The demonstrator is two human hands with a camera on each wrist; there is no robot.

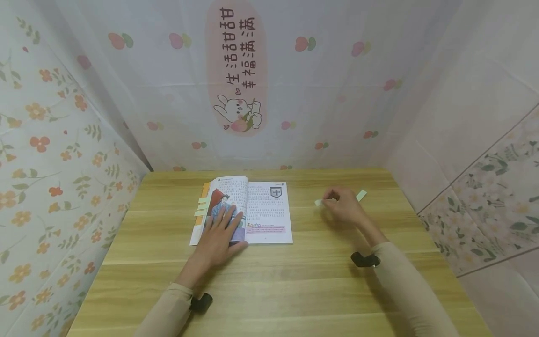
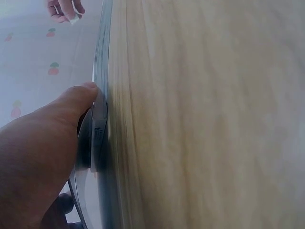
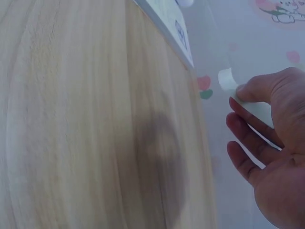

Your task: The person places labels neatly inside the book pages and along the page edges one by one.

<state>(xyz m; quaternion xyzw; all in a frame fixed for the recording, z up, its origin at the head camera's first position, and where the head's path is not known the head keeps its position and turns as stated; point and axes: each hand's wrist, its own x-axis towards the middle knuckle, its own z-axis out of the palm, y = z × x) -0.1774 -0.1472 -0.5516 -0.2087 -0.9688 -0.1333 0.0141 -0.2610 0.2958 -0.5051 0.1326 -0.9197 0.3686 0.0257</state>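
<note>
An open book [image 1: 269, 210] lies on the wooden table, with a drawing of a seated figure on its left page. Spread across that page, my left hand [image 1: 216, 241] presses it with straight fingers; its thumb [image 2: 86, 95] lies along the book's lower edge in the left wrist view. To the right of the book, my right hand [image 1: 345, 206] pinches a pale green sticky-note strip [image 3: 227, 80] between thumb and forefinger, the other fingers loosely bent. The strip's free end curls out past the fingertips, above the table.
Pale green tabs [image 1: 202, 206] stick out from the book's left edge. Another pale green strip [image 1: 361, 195] lies on the table [image 1: 290, 290] just beyond my right hand. Patterned cloth [image 1: 328, 93] hangs behind the table and on both sides.
</note>
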